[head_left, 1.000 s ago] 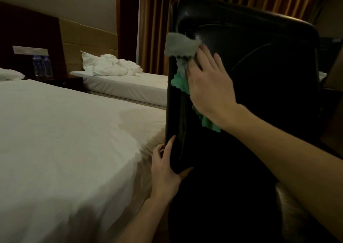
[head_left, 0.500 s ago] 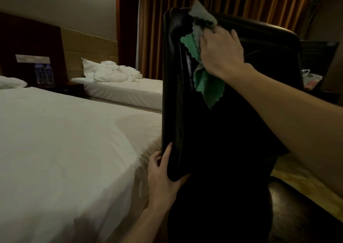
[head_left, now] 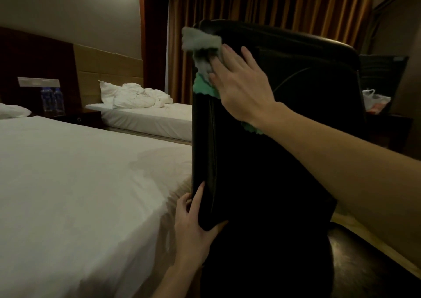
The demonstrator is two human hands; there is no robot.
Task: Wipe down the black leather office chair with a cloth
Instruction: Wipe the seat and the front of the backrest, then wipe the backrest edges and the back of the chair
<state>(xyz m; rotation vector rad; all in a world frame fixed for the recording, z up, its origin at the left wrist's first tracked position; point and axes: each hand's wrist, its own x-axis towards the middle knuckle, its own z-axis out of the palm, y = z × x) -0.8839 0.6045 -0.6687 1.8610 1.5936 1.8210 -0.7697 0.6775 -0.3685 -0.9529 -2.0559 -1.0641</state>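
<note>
Chair (head_left: 284, 161): black leather, its back turned toward you, standing just beside the near bed (head_left: 79, 195); it fills the middle of the view, upright. Cloth (head_left: 202, 47): green with a grey, washed-out upper fold, lying against the upper left corner of the chair back, partly wrapped over the left edge. Your right hand (head_left: 241, 86): flat on the cloth, fingers spread and laid out toward the corner, palm pressing the fabric to the leather rather than pinching it; a green scalloped edge shows under the wrist. Half a second ago this hand was bunched on the cloth up at the very top edge of the chair; it now sits lower, on the face of the back, much as it did a second ago. Your left hand (head_left: 193, 227): closed around the lower left edge of the chair back, thumb on the rear face, fingers curled round the far side, in the same hold as in both earlier frames. Far bed (head_left: 148, 120): white sheet, with a rumpled pile of bedding (head_left: 136, 97) at its head. Water bottles (head_left: 50, 99): two, on the dark nightstand (head_left: 75, 116) between the beds. Curtain (head_left: 273, 6): brown, closed, behind the chair. Plastic bag (head_left: 376, 100): on the dim surface to the right, contents not discernible.
</note>
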